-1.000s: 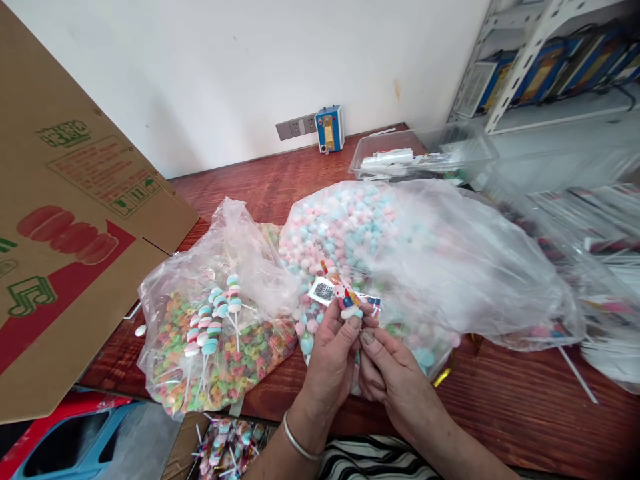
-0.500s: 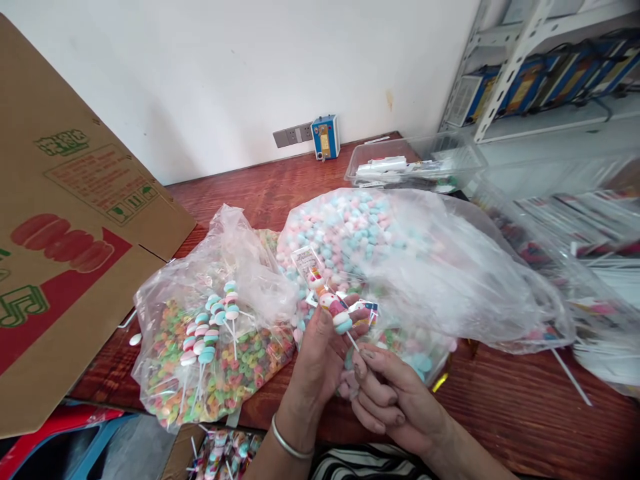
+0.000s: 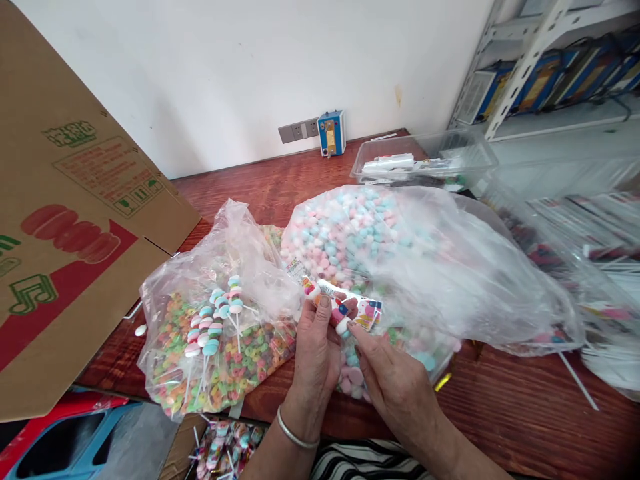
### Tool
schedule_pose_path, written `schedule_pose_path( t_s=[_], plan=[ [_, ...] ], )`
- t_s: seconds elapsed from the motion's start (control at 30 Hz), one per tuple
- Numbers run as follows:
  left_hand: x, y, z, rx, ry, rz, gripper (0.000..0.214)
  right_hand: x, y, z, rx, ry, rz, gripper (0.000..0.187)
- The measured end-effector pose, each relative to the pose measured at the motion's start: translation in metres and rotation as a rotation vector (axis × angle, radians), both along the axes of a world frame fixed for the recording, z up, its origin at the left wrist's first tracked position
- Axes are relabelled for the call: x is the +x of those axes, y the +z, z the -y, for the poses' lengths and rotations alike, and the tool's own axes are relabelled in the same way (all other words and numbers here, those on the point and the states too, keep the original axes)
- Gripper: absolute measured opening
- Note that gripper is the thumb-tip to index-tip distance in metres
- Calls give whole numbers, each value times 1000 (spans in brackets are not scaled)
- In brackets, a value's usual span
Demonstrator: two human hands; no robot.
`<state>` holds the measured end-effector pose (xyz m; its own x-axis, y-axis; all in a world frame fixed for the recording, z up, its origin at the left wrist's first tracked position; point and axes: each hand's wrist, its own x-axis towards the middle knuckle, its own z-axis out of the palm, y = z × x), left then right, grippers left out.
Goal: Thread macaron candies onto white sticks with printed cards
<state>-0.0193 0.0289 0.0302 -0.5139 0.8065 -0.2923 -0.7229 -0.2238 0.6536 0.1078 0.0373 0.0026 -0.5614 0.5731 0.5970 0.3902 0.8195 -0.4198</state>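
My left hand, with a silver bangle at the wrist, is closed around a candy lollipop in a printed clear wrapper. A white candy piece shows at its lower end. My right hand is closed at that end, its index fingertip against the white piece; the stick is hidden. A colourful printed wrapper lies just behind the fingers. Left of my hands, several stacked candy lollipops rest on a clear bag of ring-shaped candies.
A large clear bag of pink, blue and white candies lies behind my hands. A cardboard box stands left. Wrapped lollipops fill a box below the table edge. Clear plastic bins and a blue device are at the back.
My right hand has moved up from the stick to the lower end of the lollipop. The stick and the blue candy piece no longer show. The view has shifted slightly.
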Motion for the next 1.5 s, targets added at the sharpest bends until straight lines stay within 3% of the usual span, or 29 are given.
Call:
schedule_pose_path(
  t_s=[0.13,0.4,0.67,0.83,1.03,1.1,1.37,1.5],
  plan=[
    [-5,5,-6,8,75,108,21,-1,0,2,-68,91,-45,44],
    [-8,11,-10,5,58,234,15,2,0,0,65,109,34,45],
    [10,13,-6,-26,52,168,20,2,1,-6,-127,188,-16,48],
    [14,6,-6,1,28,170,17,3,-5,-3,-145,130,-53,48],
    [8,6,-8,25,48,173,18,4,-5,-3,141,38,-16,35],
    [9,7,-8,17,47,179,18,4,-4,-5,172,34,11,31],
    [23,13,-1,32,49,75,23,3,-5,-8,-48,125,-67,33],
    [18,9,-4,20,30,125,22,4,-6,1,-371,58,-152,34]
  ],
)
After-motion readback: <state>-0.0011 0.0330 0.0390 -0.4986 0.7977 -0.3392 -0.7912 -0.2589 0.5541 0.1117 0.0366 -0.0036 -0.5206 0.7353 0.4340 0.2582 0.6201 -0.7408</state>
